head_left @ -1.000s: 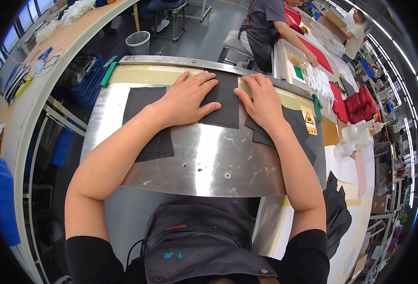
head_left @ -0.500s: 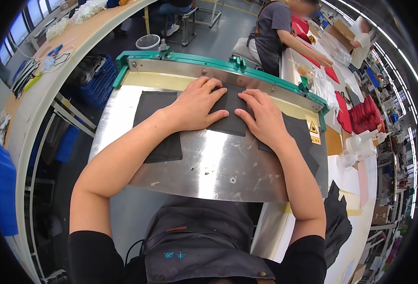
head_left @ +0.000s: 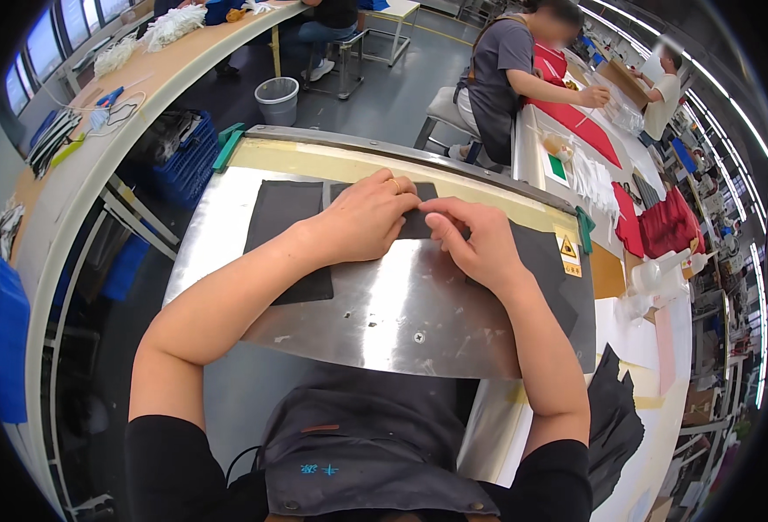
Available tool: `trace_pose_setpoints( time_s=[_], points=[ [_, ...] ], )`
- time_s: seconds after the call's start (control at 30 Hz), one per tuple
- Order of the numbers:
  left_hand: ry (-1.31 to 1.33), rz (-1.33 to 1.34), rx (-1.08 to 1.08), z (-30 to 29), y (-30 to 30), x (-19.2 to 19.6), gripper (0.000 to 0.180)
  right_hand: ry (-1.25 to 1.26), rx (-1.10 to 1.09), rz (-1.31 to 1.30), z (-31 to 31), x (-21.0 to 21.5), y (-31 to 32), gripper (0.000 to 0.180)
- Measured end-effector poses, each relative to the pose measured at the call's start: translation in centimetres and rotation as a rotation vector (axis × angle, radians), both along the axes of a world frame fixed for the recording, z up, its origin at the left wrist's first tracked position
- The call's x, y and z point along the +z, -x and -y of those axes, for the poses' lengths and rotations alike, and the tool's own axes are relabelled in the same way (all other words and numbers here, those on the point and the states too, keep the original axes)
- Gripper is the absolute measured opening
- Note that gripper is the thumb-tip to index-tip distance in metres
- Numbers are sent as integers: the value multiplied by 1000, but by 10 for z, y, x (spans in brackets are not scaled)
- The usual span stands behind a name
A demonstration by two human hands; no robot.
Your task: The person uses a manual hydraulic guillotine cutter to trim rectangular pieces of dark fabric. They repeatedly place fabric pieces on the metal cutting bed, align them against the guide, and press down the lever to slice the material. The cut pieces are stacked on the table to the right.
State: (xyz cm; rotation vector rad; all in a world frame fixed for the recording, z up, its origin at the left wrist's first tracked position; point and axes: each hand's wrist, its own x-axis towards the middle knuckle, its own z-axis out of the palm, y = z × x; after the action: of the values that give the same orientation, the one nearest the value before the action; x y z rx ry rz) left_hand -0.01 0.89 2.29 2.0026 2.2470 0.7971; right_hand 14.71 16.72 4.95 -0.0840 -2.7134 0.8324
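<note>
A dark grey fabric piece [head_left: 415,228] lies at the far side of a shiny metal plate [head_left: 358,335], between my hands. My left hand [head_left: 368,214] rests over it, fingers closed on its far part. My right hand [head_left: 480,235] meets it from the right, thumb and forefinger bent together at the piece; the exact grip is partly hidden. Another dark rectangular piece [head_left: 287,235] lies flat under my left forearm. To the right, more dark pieces [head_left: 545,265] overlap, partly covered by my right hand and forearm.
Green brackets [head_left: 227,148] mark the metal table's far corners. A warning sticker [head_left: 567,252] sits at right. Crumpled black fabric [head_left: 612,413] lies on the side table. Beyond stand a grey bin [head_left: 277,100] and a co-worker [head_left: 501,70] handling red material.
The green-trimmed metal bar that stood along the far edge has swung down out of sight. My hands have drawn together, fingers now curled, and less of the middle fabric piece shows.
</note>
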Motion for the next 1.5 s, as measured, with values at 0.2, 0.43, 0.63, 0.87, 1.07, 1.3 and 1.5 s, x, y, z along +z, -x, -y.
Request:
trace_pose_setpoints(
  time_s=[0.2, 0.43, 0.63, 0.87, 1.07, 1.3, 1.5],
  points=[
    [71, 645, -341, -5, 15, -4, 27, -82, 148, -228, -22, -21, 10, 26],
    [-155, -21, 20, -3, 21, -18, 33, -484, 15, -55, -30, -39, 12, 44],
    [-94, -177, 71, -4, 21, -21, 47, -468, -93, 27, -35, -27, 4, 47],
    [-44, -212, 124, -9, 26, -23, 48, -503, -92, -50, -39, -39, 8, 49],
    [-17, -199, 111, -8, 29, -18, 48, -478, -85, -55, -38, -39, 7, 50],
    [-77, -203, 102, -8, 30, -21, 44, -466, -80, -77, -35, -38, 8, 50],
    [-131, -190, 60, -8, 29, -19, 39, -459, -65, -94, -31, -32, 5, 47]
  ],
)
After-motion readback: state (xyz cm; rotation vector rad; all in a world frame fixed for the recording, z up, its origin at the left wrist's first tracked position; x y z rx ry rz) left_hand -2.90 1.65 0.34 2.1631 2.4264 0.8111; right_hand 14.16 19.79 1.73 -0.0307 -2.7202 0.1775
